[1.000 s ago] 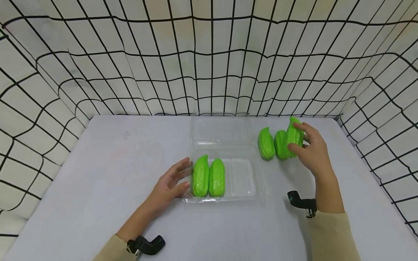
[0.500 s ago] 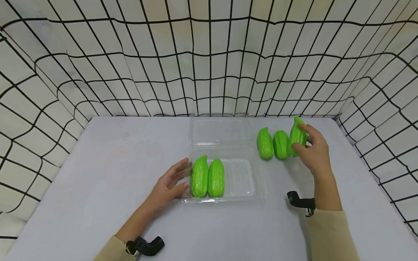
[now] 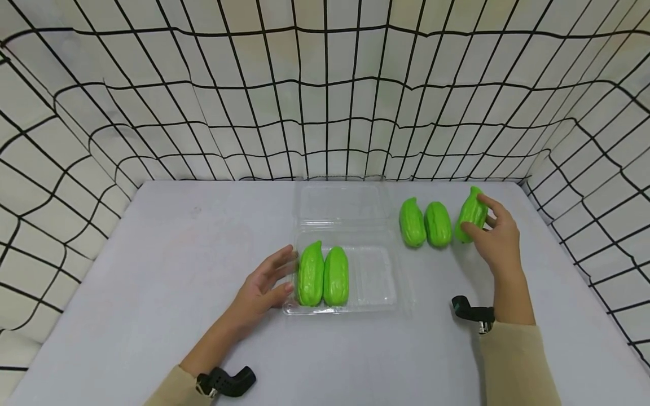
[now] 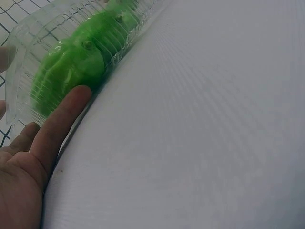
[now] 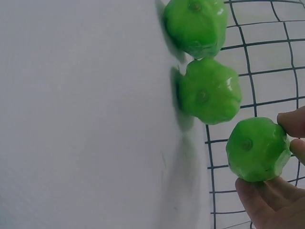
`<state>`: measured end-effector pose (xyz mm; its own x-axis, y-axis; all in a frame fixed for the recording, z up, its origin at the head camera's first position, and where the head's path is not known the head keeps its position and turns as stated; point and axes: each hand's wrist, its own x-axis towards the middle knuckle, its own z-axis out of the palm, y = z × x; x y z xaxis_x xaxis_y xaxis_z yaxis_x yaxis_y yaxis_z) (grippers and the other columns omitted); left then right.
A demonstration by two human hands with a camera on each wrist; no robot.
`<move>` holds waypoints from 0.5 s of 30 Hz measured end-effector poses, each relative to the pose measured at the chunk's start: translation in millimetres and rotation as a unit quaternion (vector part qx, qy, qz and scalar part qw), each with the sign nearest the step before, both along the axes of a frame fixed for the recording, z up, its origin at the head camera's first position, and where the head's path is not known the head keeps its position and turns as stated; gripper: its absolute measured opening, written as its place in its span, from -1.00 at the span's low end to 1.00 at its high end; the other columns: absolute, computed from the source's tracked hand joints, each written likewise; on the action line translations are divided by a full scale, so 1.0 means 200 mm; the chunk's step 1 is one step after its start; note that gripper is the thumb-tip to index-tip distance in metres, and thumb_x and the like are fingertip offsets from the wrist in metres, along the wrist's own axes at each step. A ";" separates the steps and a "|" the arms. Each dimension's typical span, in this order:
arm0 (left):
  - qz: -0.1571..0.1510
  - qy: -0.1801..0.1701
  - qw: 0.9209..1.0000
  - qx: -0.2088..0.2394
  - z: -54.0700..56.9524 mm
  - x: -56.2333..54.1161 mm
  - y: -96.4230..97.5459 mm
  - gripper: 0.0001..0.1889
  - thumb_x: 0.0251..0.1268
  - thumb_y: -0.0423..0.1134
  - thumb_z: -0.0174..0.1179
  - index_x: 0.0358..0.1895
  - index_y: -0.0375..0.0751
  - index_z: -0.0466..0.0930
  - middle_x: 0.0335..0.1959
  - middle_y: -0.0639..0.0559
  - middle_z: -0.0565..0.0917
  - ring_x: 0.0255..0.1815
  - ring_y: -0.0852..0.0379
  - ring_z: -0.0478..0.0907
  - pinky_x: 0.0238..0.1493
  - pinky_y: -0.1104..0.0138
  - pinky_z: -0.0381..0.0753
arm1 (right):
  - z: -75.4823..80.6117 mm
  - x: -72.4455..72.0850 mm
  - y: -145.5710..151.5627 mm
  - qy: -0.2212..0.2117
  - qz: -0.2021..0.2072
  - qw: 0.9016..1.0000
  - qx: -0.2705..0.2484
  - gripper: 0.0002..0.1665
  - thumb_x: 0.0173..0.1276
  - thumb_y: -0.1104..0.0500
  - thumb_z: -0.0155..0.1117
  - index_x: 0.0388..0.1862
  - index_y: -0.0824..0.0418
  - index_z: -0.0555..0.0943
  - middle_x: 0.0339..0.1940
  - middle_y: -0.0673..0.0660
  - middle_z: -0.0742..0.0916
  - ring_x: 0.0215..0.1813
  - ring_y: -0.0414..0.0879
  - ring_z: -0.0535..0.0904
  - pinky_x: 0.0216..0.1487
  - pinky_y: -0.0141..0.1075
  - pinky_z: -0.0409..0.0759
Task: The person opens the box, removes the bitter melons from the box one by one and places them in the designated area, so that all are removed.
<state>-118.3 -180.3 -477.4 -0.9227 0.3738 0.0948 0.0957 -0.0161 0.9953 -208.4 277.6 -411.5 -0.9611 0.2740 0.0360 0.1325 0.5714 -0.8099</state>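
Pinching one gourd (image 3: 471, 217) in the right hand's (image 3: 500, 239) fingers above the bench's (image 3: 355, 361) far right, resting the left hand (image 3: 255, 292) with fingers loosely spread at the box's (image 3: 373, 279) left edge, and seemingly standing partway through packing, with two gourds (image 3: 311, 274) inside and two others (image 3: 438, 224) left outside.

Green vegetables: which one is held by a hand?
The rightmost vegetable in the head view: the right hand grips it. Two others lie on the table and two in the clear container.

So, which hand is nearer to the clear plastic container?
Left. The left hand is at the left edge of the clear plastic container; the right hand is farther off, beyond its right side.
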 end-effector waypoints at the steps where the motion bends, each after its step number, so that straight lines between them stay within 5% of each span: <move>1: 0.000 -0.001 1.000 0.001 0.00 0.00 0.00 -0.28 0.44 -0.39 0.14 0.59 -0.10 0.05 0.56 -0.18 0.18 0.55 -0.26 0.13 0.17 0.30 0.58 | -0.01 0.00 0.00 -0.001 -0.001 1.000 -0.003 -0.13 0.41 0.08 0.29 0.61 -0.10 0.15 0.64 0.15 0.13 0.54 0.27 0.22 0.27 0.24 0.46; 15: -0.003 -0.004 1.000 0.005 0.01 0.00 0.00 -0.27 0.45 -0.38 0.13 0.59 -0.12 0.01 0.58 -0.18 0.14 0.54 -0.28 0.12 0.09 0.25 0.63 | -0.05 -0.01 0.05 -0.034 0.015 0.999 0.018 -0.33 0.45 0.03 0.23 0.50 0.08 0.35 0.54 0.27 0.34 0.47 0.30 0.34 0.27 0.23 0.46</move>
<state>-119.1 -180.6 -475.4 -0.9210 0.3786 0.0915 0.0877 -0.0273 0.9958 -210.2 286.9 -421.9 -0.9694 0.2445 -0.0210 0.1693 0.6043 -0.7786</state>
